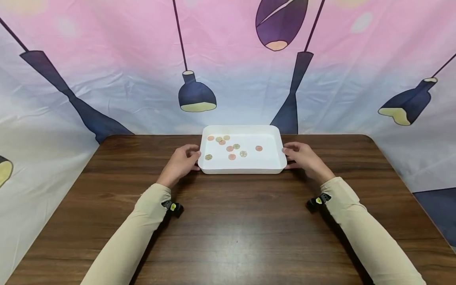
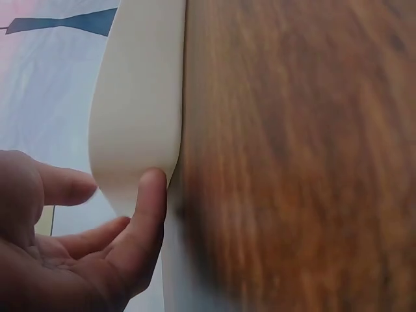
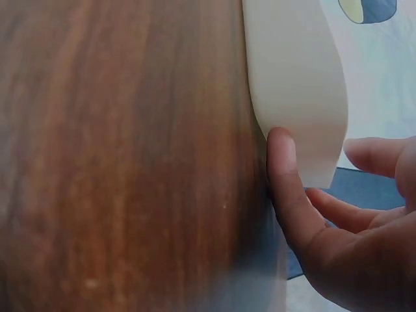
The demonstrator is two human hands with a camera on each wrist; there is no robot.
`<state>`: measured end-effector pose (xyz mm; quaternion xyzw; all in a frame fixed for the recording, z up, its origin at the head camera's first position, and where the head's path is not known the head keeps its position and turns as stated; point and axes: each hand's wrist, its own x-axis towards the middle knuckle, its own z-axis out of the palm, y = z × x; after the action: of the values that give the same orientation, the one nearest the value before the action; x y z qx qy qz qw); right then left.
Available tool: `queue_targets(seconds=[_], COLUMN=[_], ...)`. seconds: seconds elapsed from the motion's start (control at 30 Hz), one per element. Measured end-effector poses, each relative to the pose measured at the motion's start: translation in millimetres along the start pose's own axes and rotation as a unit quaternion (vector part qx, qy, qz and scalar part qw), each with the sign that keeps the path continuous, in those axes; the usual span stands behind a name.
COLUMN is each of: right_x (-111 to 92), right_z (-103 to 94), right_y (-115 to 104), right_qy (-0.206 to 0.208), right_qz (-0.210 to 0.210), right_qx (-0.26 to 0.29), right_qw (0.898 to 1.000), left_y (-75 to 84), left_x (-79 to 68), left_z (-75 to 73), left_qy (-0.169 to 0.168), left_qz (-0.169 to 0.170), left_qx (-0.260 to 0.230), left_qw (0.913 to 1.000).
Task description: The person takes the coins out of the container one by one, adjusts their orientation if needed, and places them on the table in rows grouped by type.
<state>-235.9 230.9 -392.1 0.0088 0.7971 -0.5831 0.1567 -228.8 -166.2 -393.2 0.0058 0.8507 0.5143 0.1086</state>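
Observation:
A shallow white tray [image 1: 242, 168] lies across the far part of the wooden table. Several coppery and yellowish coins [image 1: 232, 156] are scattered in it, mostly toward its left half. My left hand [image 1: 182, 161] holds the tray's left end, its thumb at the rim and other fingers against the outer wall, as the left wrist view shows with the hand [image 2: 84, 260] close up. At the opposite end, my right hand [image 1: 305, 159] grips the tray in a like way. The right wrist view has a fingertip [image 3: 282, 151] low on the tray's side wall [image 3: 299, 78].
The brown wood table [image 1: 235, 221] stretches toward me from the tray. Directly behind its far edge hangs a pink and blue cloth [image 1: 142, 95] printed with dark lamps. Small black cameras [image 1: 173, 207] are strapped at both wrists.

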Motion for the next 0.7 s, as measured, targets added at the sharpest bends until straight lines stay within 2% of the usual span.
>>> queue_targets(seconds=[0.27, 0.7], right_x=[4.9, 2.8], right_z=[1.9, 4.6], right_y=[1.3, 1.4], right_qy=[0.004, 0.008], right_qz=[-0.019, -0.018], right_qx=[-0.024, -0.025], right_qw=[1.000, 0.999], left_y=[-1.3, -2.6], left_x=[0.9, 2.9], left_z=[0.1, -3.3], left_qy=[0.004, -0.015], left_qz=[0.028, 0.034], left_qx=[0.027, 0.010], left_qw=[0.9992, 0.9993])
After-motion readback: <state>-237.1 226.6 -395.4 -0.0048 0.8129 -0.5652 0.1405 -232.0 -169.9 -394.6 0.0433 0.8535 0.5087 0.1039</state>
